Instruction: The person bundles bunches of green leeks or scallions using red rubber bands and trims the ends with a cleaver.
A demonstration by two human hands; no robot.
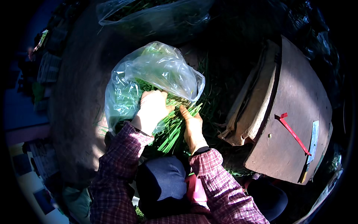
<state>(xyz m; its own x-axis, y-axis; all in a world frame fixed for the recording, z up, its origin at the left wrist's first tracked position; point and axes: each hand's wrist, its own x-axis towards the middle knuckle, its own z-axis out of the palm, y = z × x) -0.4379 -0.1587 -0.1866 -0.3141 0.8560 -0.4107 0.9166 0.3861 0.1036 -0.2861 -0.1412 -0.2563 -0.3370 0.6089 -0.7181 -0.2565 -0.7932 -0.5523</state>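
A clear plastic bag holding green leafy stalks lies in front of me, its mouth facing my knees. My left hand is at the bag's mouth, fingers curled down over the stalk ends; sunlight washes out its back, and its fingertips are hidden. On the right side of a bundle of long green stalks is my right hand, thumb on top and fingers around the bundle's side. The bundle's pale cut ends point up towards the bag, while its leaves hang towards my lap.
At the right, a brown board bears a red strip and a knife. Folded cardboard is beside it. Another clear bag of greens lies at the top. Loose green leaves are scattered on the ground.
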